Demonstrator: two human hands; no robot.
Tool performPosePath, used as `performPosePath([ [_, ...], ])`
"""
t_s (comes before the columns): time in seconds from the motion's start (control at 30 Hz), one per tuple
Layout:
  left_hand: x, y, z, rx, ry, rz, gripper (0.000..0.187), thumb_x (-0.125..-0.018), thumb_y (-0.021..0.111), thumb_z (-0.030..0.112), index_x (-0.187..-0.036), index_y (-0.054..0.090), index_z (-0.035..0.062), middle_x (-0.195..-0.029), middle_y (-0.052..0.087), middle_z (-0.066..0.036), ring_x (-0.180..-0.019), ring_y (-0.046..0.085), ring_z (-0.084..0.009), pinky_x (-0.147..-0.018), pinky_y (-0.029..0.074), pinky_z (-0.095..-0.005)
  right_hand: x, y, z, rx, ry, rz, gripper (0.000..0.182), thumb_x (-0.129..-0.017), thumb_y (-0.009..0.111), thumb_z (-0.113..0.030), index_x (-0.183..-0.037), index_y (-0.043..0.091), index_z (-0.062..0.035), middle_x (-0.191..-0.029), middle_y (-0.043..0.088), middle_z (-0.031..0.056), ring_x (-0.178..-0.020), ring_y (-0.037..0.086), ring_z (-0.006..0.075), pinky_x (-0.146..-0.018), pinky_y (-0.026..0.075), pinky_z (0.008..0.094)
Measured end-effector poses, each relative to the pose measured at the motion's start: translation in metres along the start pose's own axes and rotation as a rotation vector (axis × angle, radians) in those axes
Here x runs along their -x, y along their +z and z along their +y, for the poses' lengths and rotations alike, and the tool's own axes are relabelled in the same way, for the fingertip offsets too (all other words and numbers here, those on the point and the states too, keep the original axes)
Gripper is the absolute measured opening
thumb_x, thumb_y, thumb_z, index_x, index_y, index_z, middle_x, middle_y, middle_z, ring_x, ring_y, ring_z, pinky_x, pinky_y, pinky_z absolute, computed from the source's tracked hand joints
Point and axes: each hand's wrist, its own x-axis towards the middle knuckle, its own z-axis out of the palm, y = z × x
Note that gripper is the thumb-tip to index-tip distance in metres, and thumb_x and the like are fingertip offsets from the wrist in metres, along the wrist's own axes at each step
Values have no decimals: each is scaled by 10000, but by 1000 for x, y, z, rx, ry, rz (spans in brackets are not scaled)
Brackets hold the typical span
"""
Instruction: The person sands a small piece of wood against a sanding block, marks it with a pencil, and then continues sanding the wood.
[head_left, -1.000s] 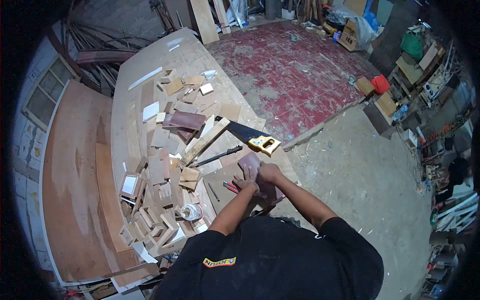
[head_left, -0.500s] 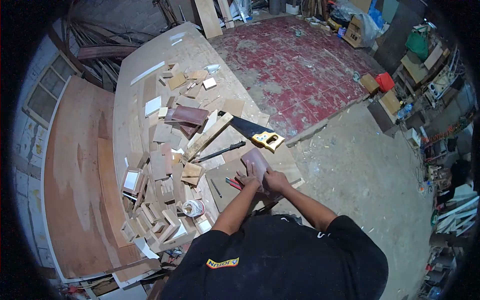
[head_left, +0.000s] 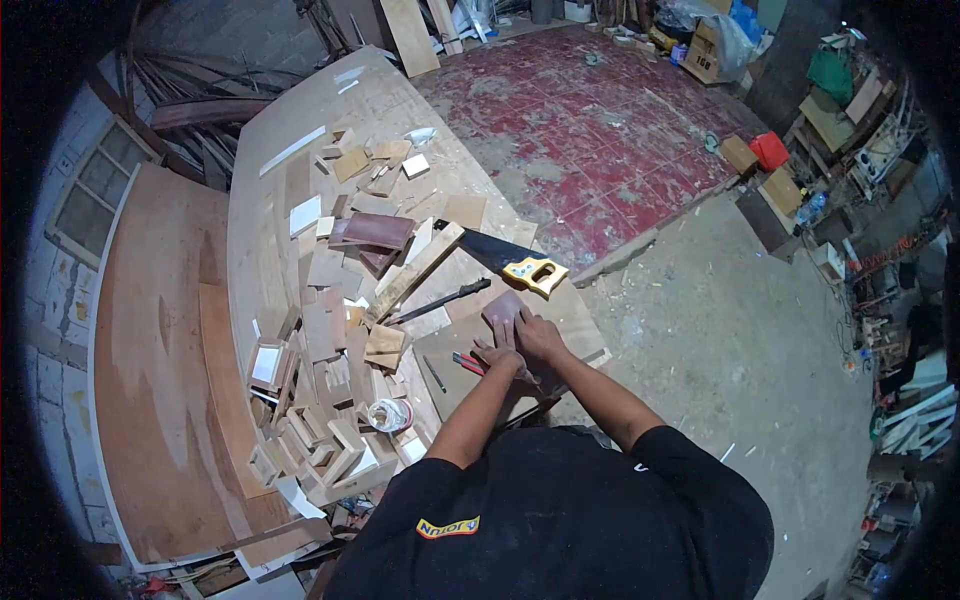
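A reddish-brown flat piece (head_left: 502, 306) lies on the pale board (head_left: 455, 345) at the table's near corner. My left hand (head_left: 500, 356) rests on its left part with the fingers spread. Over its right side lies my right hand (head_left: 538, 335), close beside the left; its fingertips are partly hidden, so whether they grip anything is unclear. Just left of my left hand is a red and black tool (head_left: 467, 363), and beyond it a dark pencil-like stick (head_left: 434, 373). A handsaw with a yellow handle (head_left: 537, 274) lies above my hands.
Wood blocks and offcuts (head_left: 384, 345) cover the table's left side, with a white-rimmed jar (head_left: 388, 415) among them. A dark bar (head_left: 440, 302) and a long wood strip (head_left: 418, 272) lie near the saw. Large brown panels (head_left: 150, 370) stand at the left.
My right hand has moved up and slightly left along the reddish-brown piece. My left hand stays almost in place. The view has shifted slightly.
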Motion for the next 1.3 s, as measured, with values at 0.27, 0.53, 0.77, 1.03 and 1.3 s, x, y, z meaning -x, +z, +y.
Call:
performPosePath([
  [0.27,3,1,4,25,-15,24,1383,-527,790,568,-1429,-183,179,-1471,-283,-97,-1338,29,-515,-1044,125,-623,43,-28,0,79,19,-371,248,-752,569,-185,-925,611,-12,-1024,572,204,-769,642,339,-633,526,454],
  [0.53,35,-22,-3,19,72,-59,1327,-599,780,483,-1405,-241,222,-1449,-334,-77,-1335,21,-520,-1053,138,-605,2,-41,-20,39,87,-284,253,-750,579,-240,-857,635,-18,-1006,585,197,-808,646,335,-676,528,440],
  [0.77,13,-6,-1,28,31,-20,1344,-589,780,503,-1407,-238,182,-1466,-303,-76,-1338,-1,-515,-1039,126,-629,0,-12,-6,8,48,-69,219,-775,525,-176,-917,567,-15,-970,561,192,-744,632,344,-634,520,460],
  [1.03,1,5,1,30,8,47,1347,-571,779,519,-1421,-202,162,-1467,-290,-111,-1333,31,-524,-1047,128,-619,59,6,9,-46,156,-195,185,-800,490,-169,-836,594,-20,-964,592,189,-751,640,360,-631,519,463],
  [1.3,7,3,-2,14,49,16,1398,-519,727,683,-1419,-203,155,-1449,-318,-125,-1333,42,-523,-1047,121,-621,-8,-44,-3,85,12,-266,291,-801,492,-169,-1015,584,5,-1059,578,204,-738,633,361,-653,519,455],
])
